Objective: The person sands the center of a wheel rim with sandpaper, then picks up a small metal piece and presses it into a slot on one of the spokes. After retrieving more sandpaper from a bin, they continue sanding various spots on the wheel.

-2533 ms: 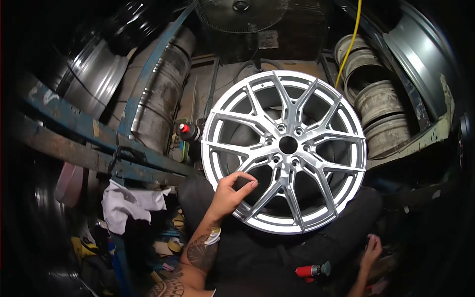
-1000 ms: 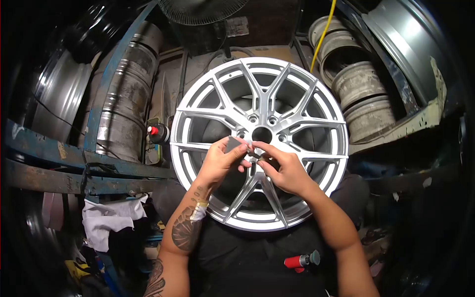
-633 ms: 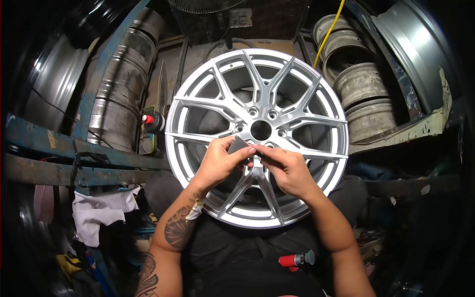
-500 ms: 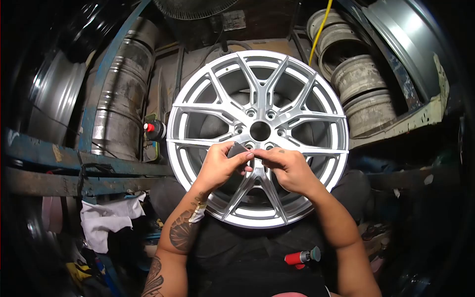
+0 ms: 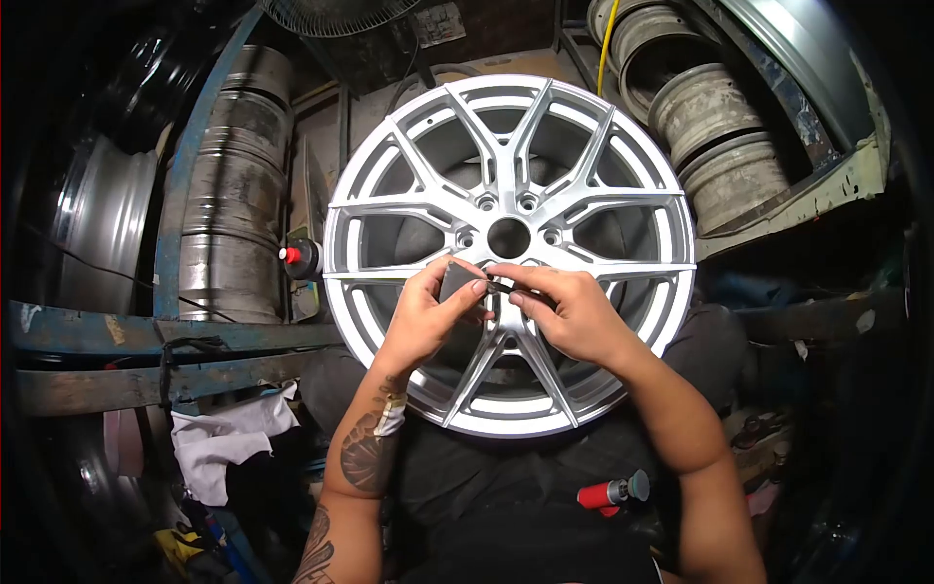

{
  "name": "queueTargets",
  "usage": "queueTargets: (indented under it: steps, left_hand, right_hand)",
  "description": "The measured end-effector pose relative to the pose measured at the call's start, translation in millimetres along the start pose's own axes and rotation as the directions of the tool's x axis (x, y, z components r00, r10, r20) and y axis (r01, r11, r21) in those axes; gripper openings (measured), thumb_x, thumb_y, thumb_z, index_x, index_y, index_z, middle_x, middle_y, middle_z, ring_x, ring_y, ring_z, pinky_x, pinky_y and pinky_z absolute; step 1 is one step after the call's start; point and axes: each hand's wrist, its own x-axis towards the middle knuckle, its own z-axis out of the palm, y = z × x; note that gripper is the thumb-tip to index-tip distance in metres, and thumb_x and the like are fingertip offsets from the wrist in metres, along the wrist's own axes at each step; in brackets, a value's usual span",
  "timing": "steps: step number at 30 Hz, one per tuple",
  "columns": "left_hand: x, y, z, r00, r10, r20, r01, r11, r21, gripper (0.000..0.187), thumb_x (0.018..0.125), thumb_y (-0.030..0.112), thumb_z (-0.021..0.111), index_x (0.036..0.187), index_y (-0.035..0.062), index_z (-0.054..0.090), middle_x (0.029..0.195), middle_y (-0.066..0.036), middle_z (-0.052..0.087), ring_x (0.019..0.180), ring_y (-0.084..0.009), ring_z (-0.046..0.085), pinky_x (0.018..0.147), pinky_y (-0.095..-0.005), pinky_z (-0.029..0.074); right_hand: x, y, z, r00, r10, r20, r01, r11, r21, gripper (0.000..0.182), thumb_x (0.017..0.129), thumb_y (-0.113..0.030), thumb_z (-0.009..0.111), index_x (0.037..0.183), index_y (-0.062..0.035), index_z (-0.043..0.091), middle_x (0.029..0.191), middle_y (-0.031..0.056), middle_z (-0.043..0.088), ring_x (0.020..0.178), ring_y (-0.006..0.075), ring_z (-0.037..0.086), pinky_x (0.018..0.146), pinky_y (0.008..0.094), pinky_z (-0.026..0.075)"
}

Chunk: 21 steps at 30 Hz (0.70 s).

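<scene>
Both hands are pinching a small dark abrasive pad (image 5: 455, 283) just below the hub of the silver alloy wheel (image 5: 509, 255) resting on the lap, left hand (image 5: 425, 316) gripping it, right hand (image 5: 569, 316) pinching its edge, best folded snugly before rubbing the spokes.

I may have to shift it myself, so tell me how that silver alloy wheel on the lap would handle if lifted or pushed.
The alloy wheel looks rigid: thick cast spokes, so no flex. Probably hefty though open-spoked; it spans the lap. Its round rim could roll if stood on edge, and the smooth finish may be slippery. Both hands hold a small dark pad over it.
</scene>
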Motion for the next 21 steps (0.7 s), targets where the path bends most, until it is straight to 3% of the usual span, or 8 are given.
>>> queueTargets:
  steps: [5,8,9,13,16,17,20,21]
  left_hand:
    - [1.2,2.3,0.5,1.0,0.022,-0.022,-0.02,0.996,0.087,0.021,0.099,0.017,0.071,0.106,-0.002,0.068,0.093,-0.006,0.072,0.08,-0.0122,0.072,0.072,-0.0245,0.058]
    - [0.6,-2.3,-2.3,1.0,0.004,0.005,-0.004,0.989,0.147,0.02,0.099,0.017,0.072,0.105,-0.002,0.069,0.091,-0.005,0.073,0.079,-0.011,0.071,0.07,-0.0237,0.056]
    - [0.6,-1.5,-1.7,1.0,-0.015,0.009,0.014,0.99,0.141,0.019,0.099,0.016,0.072,0.106,-0.0021,0.07,0.091,-0.005,0.073,0.079,-0.0106,0.071,0.07,-0.0235,0.056]
    - [-0.7,2.0,0.5,0.999,-0.037,0.029,0.032,0.985,0.168,0.017,0.097,0.011,0.073,0.104,-0.0034,0.07,0.087,-0.005,0.073,0.078,-0.0092,0.07,0.067,-0.0235,0.054]
    - [-1.9,1.9,-0.5,0.999,-0.025,0.024,0.021,0.985,0.169,0.017,0.097,0.012,0.073,0.102,-0.0037,0.07,0.084,-0.005,0.074,0.077,-0.0083,0.069,0.067,-0.0235,0.053]
    - [-1.2,0.1,-0.2,1.0,-0.008,0.015,0.005,0.988,0.152,0.017,0.097,0.012,0.073,0.101,-0.0036,0.07,0.084,-0.005,0.074,0.077,-0.008,0.069,0.067,-0.0233,0.053]
    - [-0.9,1.1,-0.2,0.999,0.024,0.021,-0.026,0.992,0.126,0.017,0.098,0.012,0.073,0.102,-0.0042,0.069,0.088,-0.008,0.074,0.08,-0.0102,0.071,0.07,-0.0237,0.056]
    - [-2.0,1.4,1.1,1.0,0.013,0.022,-0.015,0.995,0.096,0.017,0.098,0.012,0.072,0.103,-0.0044,0.069,0.089,-0.008,0.074,0.08,-0.011,0.071,0.071,-0.0241,0.057]
  right_hand:
    - [-3.0,3.3,-0.3,0.995,-0.101,0.0,0.1,0.988,-0.12,0.065,0.074,0.013,0.054,0.128,-0.0159,0.072,0.085,0.0125,0.07,0.078,0.0285,0.07,0.071,0.0362,0.055]
    - [-3.6,6.2,-3.2,0.994,-0.105,0.026,0.108,0.965,-0.237,0.064,0.074,0.013,0.053,0.126,-0.0179,0.073,0.084,0.0106,0.069,0.076,0.0288,0.068,0.069,0.0357,0.054]
    - [-4.2,7.3,-4.1,0.995,-0.097,0.032,0.102,0.944,-0.314,0.062,0.074,0.007,0.058,0.124,-0.0267,0.073,0.091,0.0063,0.071,0.073,0.0294,0.068,0.061,0.04,0.054]
    - [-6.0,3.3,-10.5,0.992,-0.082,0.093,0.111,0.919,-0.379,0.062,0.072,0.007,0.06,0.123,-0.0255,0.074,0.09,0.003,0.071,0.073,0.0267,0.068,0.061,0.0379,0.053]
    - [-5.9,4.5,-7.4,0.997,-0.045,0.06,0.059,0.97,-0.238,0.061,0.073,0.008,0.058,0.122,-0.0234,0.074,0.088,0.0047,0.071,0.075,0.0261,0.07,0.064,0.0365,0.055]
    - [-6.5,5.2,-5.1,0.999,0.01,0.053,-0.004,0.993,-0.115,0.058,0.076,0.011,0.056,0.121,-0.0187,0.074,0.091,0.0077,0.072,0.08,0.0274,0.071,0.071,0.0359,0.057]
    - [-5.8,9.1,12.1,0.998,0.009,-0.064,-0.001,0.993,0.121,0.053,0.079,0.013,0.054,0.121,-0.0135,0.073,0.096,0.0111,0.074,0.084,0.0306,0.071,0.076,0.0379,0.057]
    - [-6.1,8.7,11.3,0.999,0.005,-0.046,-0.001,0.997,0.079,0.049,0.081,0.013,0.054,0.12,-0.0102,0.073,0.103,0.0141,0.075,0.089,0.0331,0.072,0.08,0.0404,0.057]
